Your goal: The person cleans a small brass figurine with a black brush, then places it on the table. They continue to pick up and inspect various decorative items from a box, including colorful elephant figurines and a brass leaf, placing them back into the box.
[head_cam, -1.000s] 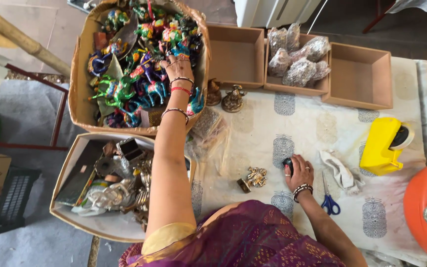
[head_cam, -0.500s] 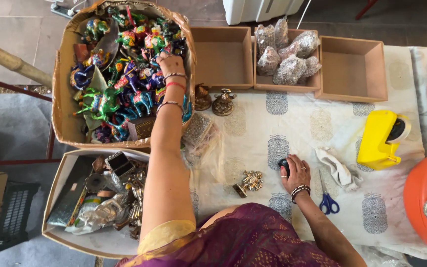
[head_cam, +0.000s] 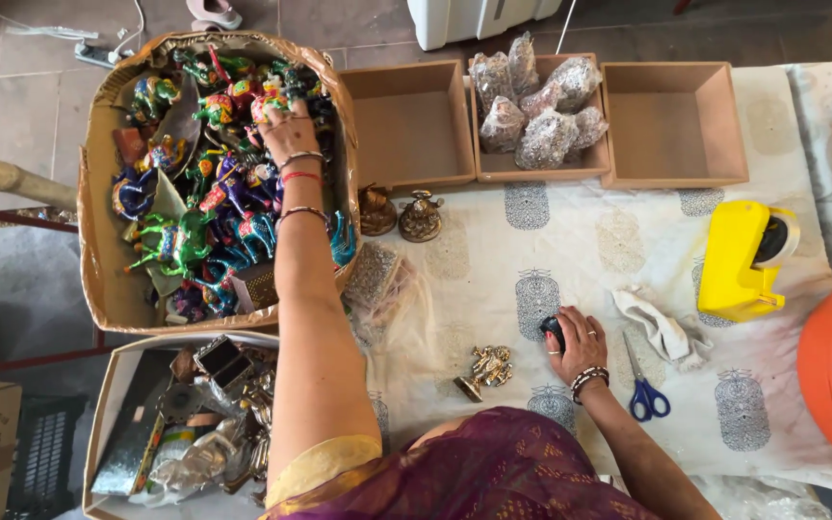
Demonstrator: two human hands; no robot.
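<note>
My left hand (head_cam: 286, 130) reaches deep into a large cardboard box (head_cam: 98, 241) heaped with colourful painted animal figurines (head_cam: 204, 202); its fingers rest among those at the far side, and I cannot tell if it grips one. My right hand (head_cam: 580, 345) lies on the printed cloth, closed over a small black object (head_cam: 552, 328). A small brass figurine (head_cam: 486, 370) lies on the cloth just left of that hand. Two brass figurines (head_cam: 402, 214) stand by the box's right wall.
Three shallow brown boxes stand at the back: two bare ones (head_cam: 411, 125) (head_cam: 671, 125) and a middle one holding wrapped bundles (head_cam: 532, 106). A yellow tape dispenser (head_cam: 739, 260), white rag (head_cam: 662, 327), blue scissors (head_cam: 642, 390), orange tub (head_cam: 825, 371) and a lower box of metal items (head_cam: 195, 424) surround me.
My left hand has pushed further into the box of painted figurines, toward its far side. My right hand has stayed on the small black object.
</note>
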